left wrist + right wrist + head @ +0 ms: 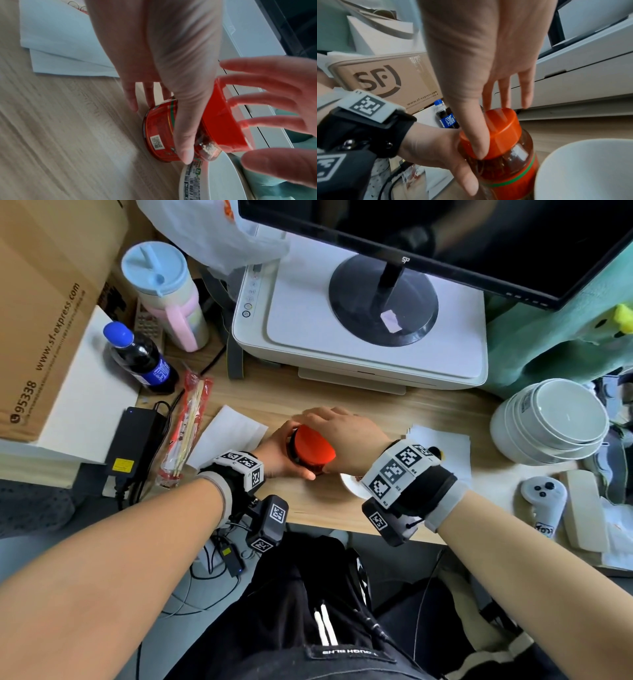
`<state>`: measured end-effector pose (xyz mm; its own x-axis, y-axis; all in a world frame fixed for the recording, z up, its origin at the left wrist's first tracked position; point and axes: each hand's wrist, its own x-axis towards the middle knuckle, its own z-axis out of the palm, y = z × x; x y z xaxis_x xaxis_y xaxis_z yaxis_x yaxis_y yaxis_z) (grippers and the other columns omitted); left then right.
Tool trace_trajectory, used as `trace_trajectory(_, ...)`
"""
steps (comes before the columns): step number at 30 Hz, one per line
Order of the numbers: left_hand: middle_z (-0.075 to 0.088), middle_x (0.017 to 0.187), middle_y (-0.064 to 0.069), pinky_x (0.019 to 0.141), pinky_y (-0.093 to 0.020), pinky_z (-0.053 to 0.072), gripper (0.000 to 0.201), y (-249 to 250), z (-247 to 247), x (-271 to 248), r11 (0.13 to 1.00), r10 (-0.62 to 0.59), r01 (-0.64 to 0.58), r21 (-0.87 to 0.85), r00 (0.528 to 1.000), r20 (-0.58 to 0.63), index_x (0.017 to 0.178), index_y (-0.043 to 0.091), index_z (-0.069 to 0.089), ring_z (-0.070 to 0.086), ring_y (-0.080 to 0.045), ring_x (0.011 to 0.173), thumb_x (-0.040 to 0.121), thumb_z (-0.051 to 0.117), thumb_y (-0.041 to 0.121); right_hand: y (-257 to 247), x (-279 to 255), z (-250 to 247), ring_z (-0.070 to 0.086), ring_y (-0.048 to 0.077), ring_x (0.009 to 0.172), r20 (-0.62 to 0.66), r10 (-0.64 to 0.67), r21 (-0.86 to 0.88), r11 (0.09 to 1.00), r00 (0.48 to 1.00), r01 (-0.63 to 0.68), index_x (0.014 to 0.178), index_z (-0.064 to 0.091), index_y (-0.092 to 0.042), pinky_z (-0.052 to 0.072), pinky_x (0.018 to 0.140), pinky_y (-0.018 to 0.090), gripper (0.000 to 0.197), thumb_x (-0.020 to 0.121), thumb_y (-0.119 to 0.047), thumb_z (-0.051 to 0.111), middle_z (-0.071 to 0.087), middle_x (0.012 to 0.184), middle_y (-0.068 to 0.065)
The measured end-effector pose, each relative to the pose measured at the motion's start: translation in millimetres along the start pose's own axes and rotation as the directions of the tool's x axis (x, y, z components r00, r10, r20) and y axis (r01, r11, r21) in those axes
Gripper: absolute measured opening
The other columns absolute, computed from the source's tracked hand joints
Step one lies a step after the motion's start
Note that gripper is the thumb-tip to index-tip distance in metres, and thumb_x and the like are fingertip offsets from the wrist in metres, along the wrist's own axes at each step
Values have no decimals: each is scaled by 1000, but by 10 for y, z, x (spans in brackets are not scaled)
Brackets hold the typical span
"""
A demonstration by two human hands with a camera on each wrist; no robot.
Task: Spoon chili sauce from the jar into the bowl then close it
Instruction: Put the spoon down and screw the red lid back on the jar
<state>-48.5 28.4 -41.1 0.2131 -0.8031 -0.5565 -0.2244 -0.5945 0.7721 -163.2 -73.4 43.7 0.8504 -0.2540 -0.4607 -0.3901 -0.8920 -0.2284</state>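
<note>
Red lid on jar, right hand grasping it; left hand gripping jar; bowl mostly hidden behind wrist.

Bright, soft daylight in the head view; dimmer, bluish, motion-blurred wrist views; wide-angle bending at edges.

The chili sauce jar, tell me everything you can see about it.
The jar looks like clear glass or plastic, holding dark red chili sauce, wrapped in a red label with a green band. A red-orange ribbed lid sits on top. It stands upright on the wooden desk, beside a white bowl. The left hand grips its body; the right hand clasps the lid.
</note>
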Motion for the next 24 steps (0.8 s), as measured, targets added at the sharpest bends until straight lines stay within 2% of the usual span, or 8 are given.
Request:
trace_trajectory(3, 43, 137, -7, 108, -47, 37, 125, -8, 0, 12, 1000, -8, 8, -3, 1000, 7, 133, 20, 27, 42, -25, 128, 24, 79, 51, 23, -2, -14, 47, 24, 122, 8, -46, -33, 998, 999, 46, 142, 33, -33, 47, 82, 35, 73, 77, -24, 64, 46, 141, -6)
trace_trajectory(7, 41, 138, -12, 107, -48, 36, 124, 10, 16, -11, 1000, 30, -30, -5, 1000, 7, 134, 16, 27, 41, -28, 129, 25, 75, 51, -19, 20, 20, 58, 27, 106, -51, 112, -30, 993, 992, -114, 131, 44, -21, 42, 68, 33, 73, 68, -49, 70, 56, 120, 3)
trace_trajectory(9, 41, 138, -13, 107, -46, 37, 123, 34, 13, -28, 999, 45, -45, 3, 999, 8, 134, 16, 27, 41, -28, 128, 26, 76, 50, -25, 25, 31, 57, 27, 108, -63, 133, -36, 990, 989, -136, 131, 42, -20, 41, 68, 34, 79, 66, -53, 71, 55, 120, 4)
trace_trajectory(11, 40, 139, -12, 108, -44, 36, 122, 48, 5, -33, 1000, 22, -22, 4, 1000, 7, 134, 16, 26, 40, -27, 129, 29, 82, 42, -2, 14, 36, 52, 25, 115, -38, 70, -12, 997, 997, -70, 138, 36, -25, 46, 74, 36, 83, 66, -48, 71, 52, 129, 1)
trace_trajectory(14, 41, 139, -11, 108, -45, 36, 125, 45, 0, -24, 1000, 0, 0, -9, 1000, 3, 134, 16, 26, 40, -27, 129, 25, 81, 45, 34, 5, 3, 50, 24, 116, -2, 2, -10, 1000, 1000, -2, 139, 36, -30, 47, 74, 35, 75, 72, -39, 68, 50, 133, -2)
trace_trajectory(17, 40, 139, -12, 108, -44, 36, 120, 50, 3, -29, 1000, 18, -19, 4, 1000, 17, 135, 14, 26, 40, -26, 128, 33, 85, 36, -28, 31, 28, 58, 27, 106, -46, 147, -31, 988, 988, -149, 127, 44, -18, 42, 66, 33, 72, 68, -50, 70, 57, 118, 5)
trace_trajectory(19, 40, 139, -12, 108, -43, 36, 121, 39, 6, -26, 999, 31, -31, 7, 999, 19, 135, 15, 25, 40, -26, 129, 32, 82, 41, -62, 45, 55, 59, 28, 104, -49, 229, -17, 973, 972, -230, 124, 44, -14, 42, 67, 33, 75, 66, -56, 69, 58, 116, 7)
trace_trajectory(24, 44, 135, -9, 107, -43, 38, 118, 38, -7, -27, 1000, -19, 20, -20, 1000, 6, 133, 17, 28, 43, -25, 126, 30, 83, 36, -21, 11, 45, 47, 25, 121, -4, 6, 6, 1000, 1000, -6, 142, 33, -30, 51, 83, 39, 75, 75, -36, 66, 46, 140, -2)
